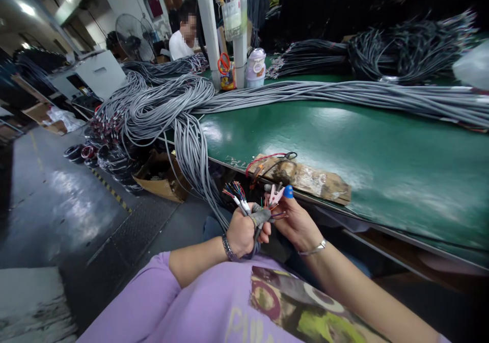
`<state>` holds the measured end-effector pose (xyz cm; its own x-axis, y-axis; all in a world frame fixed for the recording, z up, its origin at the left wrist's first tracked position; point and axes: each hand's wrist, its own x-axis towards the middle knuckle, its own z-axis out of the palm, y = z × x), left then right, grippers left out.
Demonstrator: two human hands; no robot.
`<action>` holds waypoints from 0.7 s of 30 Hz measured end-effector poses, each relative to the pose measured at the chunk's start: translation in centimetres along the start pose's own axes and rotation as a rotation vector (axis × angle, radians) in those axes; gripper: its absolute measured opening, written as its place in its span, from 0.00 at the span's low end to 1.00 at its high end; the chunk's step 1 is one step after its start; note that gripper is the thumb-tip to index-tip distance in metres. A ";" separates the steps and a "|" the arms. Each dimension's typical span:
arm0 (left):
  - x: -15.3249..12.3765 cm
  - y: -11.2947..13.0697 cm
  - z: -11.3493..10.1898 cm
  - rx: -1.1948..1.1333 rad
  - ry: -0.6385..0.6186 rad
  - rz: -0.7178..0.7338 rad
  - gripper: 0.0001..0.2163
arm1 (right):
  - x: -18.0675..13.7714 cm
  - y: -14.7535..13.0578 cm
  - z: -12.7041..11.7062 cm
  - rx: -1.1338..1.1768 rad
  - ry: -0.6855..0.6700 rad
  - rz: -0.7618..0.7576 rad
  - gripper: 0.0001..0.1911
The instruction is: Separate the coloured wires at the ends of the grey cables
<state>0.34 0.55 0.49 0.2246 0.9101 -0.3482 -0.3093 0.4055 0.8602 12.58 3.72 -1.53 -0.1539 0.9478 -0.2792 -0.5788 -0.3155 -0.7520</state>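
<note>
My left hand (244, 231) is closed round a bunch of grey cables (256, 246). Its thumb wears a grey wrap. White-sleeved cable ends (240, 204) stick up out of the grip, fanning into thin coloured wires (236, 187). More orange and dark wires (278, 214) poke out between the two hands. My right hand (296, 223) is close beside them, its fingers pinched together, with a blue cover on one fingertip. At those fingertips shows a pale pink piece (275, 195) whose kind I cannot make out; what the pinch holds is hidden.
A worn wooden block (305, 177) with a red wire lies on the green table's (344, 134) near edge. Grey cable bundles (168, 101) drape over its left end. Black cables (401, 52), a lilac bottle (255, 68) and a post stand behind. A co-worker (181, 42) sits beyond.
</note>
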 end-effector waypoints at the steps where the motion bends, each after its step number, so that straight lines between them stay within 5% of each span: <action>1: 0.0 0.0 0.0 -0.002 0.000 -0.003 0.20 | 0.0 0.0 0.0 0.024 0.005 0.001 0.25; 11: -0.1 -0.3 -0.1 0.014 0.003 -0.010 0.19 | -0.1 -0.1 0.5 0.141 0.044 0.012 0.21; 21: -0.8 -0.7 -0.5 0.022 -0.056 0.052 0.19 | -0.4 0.4 -0.9 0.227 -0.103 0.069 0.25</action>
<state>-0.10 -0.46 0.00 0.2608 0.9233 -0.2820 -0.3016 0.3555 0.8847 13.14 3.12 -2.28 -0.2733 0.9278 -0.2539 -0.7276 -0.3720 -0.5764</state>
